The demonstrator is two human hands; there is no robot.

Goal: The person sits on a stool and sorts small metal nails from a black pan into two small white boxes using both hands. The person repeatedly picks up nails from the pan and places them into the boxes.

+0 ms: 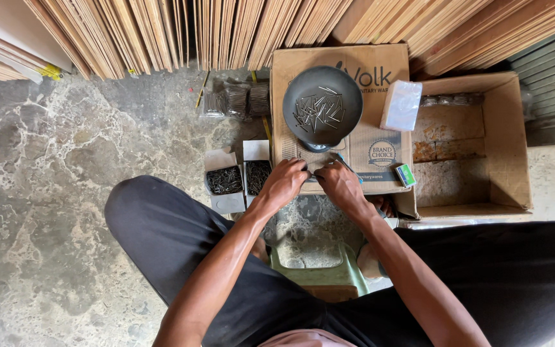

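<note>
A dark round pan (323,105) holding several loose nails rests on a closed cardboard box (380,154) in front of me. My left hand (284,183) and my right hand (340,183) meet at the box's near edge, fingers pinched together over something small that I cannot make out. A blue pen-like object (343,163) lies just beyond my right hand. A small green matchbox-sized box (406,175) sits at the carton's near right corner.
Two small open boxes of dark nails (225,180) (257,176) sit left of the carton. Bundles of nails in clear bags (236,101) lie behind them. A white packet (401,105), an open carton (470,144), stacked plywood sheets (226,29) and a green stool (319,266) surround me.
</note>
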